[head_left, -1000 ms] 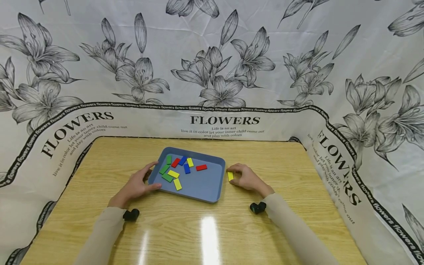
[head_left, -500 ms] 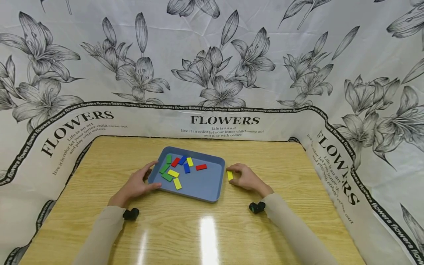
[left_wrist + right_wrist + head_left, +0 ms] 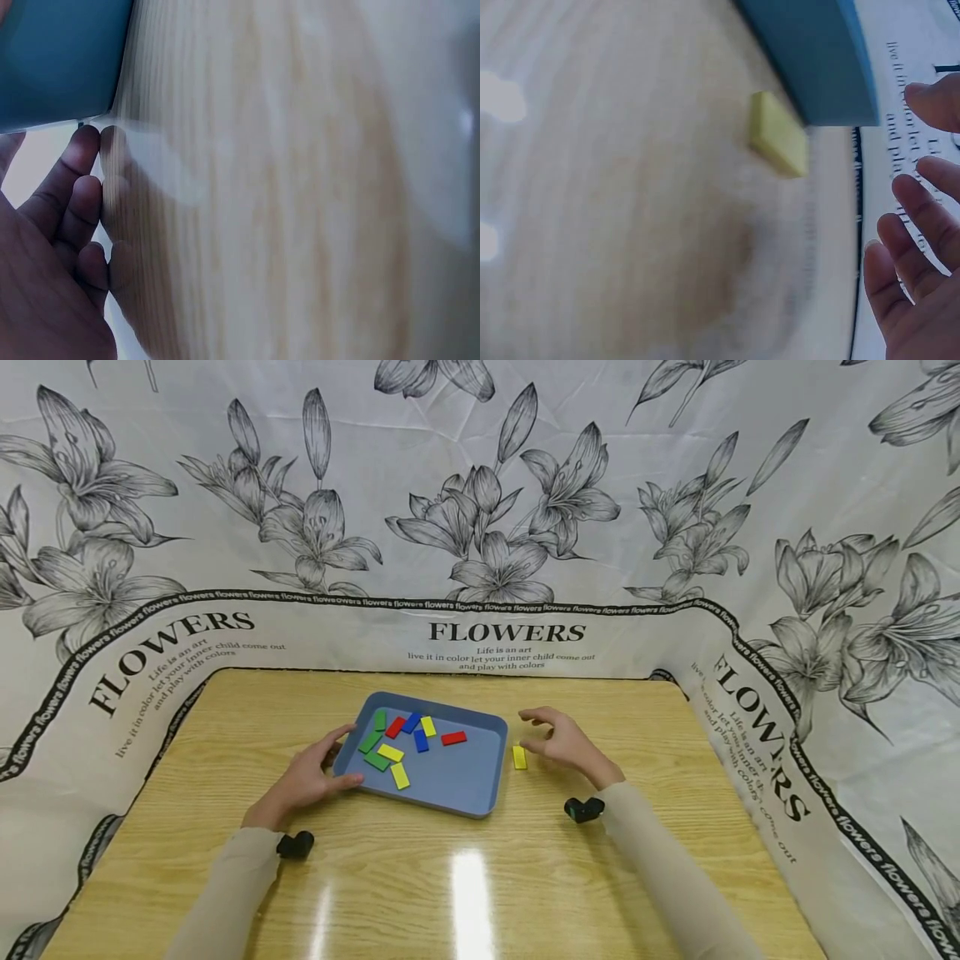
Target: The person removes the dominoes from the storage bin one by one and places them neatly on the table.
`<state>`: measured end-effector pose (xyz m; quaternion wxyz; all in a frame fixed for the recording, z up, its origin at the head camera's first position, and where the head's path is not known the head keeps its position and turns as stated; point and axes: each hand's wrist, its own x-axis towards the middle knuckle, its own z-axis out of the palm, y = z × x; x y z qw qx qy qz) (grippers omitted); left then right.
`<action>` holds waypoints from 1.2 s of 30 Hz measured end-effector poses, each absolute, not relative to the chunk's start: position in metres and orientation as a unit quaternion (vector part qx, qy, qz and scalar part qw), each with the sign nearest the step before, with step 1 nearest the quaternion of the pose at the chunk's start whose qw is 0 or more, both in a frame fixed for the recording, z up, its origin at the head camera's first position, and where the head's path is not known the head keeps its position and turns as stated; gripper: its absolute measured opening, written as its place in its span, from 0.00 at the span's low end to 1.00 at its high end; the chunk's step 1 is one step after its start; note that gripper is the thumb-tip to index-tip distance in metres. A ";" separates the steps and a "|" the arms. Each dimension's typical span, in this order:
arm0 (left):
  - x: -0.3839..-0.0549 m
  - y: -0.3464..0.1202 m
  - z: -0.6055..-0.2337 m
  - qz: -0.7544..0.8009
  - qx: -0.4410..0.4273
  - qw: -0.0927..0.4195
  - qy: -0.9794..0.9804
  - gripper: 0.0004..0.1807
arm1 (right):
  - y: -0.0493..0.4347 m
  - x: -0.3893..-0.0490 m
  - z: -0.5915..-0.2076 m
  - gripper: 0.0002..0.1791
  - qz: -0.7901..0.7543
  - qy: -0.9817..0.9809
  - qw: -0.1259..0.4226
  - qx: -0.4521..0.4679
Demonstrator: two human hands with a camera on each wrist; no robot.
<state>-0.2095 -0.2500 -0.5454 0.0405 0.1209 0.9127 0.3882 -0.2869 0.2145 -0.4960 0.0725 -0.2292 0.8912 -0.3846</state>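
Observation:
My left hand (image 3: 302, 781) grips the left end of a blue-grey tray (image 3: 453, 777), thumb at the near rim and fingers along the left side. In the left wrist view, fingertips (image 3: 81, 150) sit right at the tray's lower corner, against the tabletop. A small yellow rectangular block (image 3: 519, 757) lies on the table just right of the tray. Above and beside it is my right hand (image 3: 568, 743), thumb and fingers spread apart with nothing between them. The right wrist view shows the yellow block (image 3: 776, 139) standing apart from that hand.
Inside the tray are several flat blocks: green (image 3: 370, 741), red (image 3: 453, 738), blue (image 3: 421, 741) and yellow (image 3: 400, 776), mostly toward its left half. Flower-printed fabric (image 3: 510, 643) walls the back and sides of the wooden table (image 3: 390, 877).
My right hand has let go of the yellow block and lifted away from it, up and slightly right. The block stays beside the tray. My left hand keeps its hold on the tray.

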 end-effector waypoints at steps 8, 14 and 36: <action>-0.210 -0.250 -0.547 0.391 0.126 0.036 0.911 0.51 | 0.190 -0.299 -0.467 0.33 -0.406 0.879 0.068 -0.240; -0.210 -0.250 -0.546 0.389 0.123 0.037 0.912 0.51 | 0.160 -0.308 -0.454 0.35 -0.392 0.874 0.072 -0.276; -0.209 -0.250 -0.545 0.393 0.131 0.034 0.910 0.51 | 0.067 -0.309 -0.468 0.39 -0.301 0.868 0.138 -0.370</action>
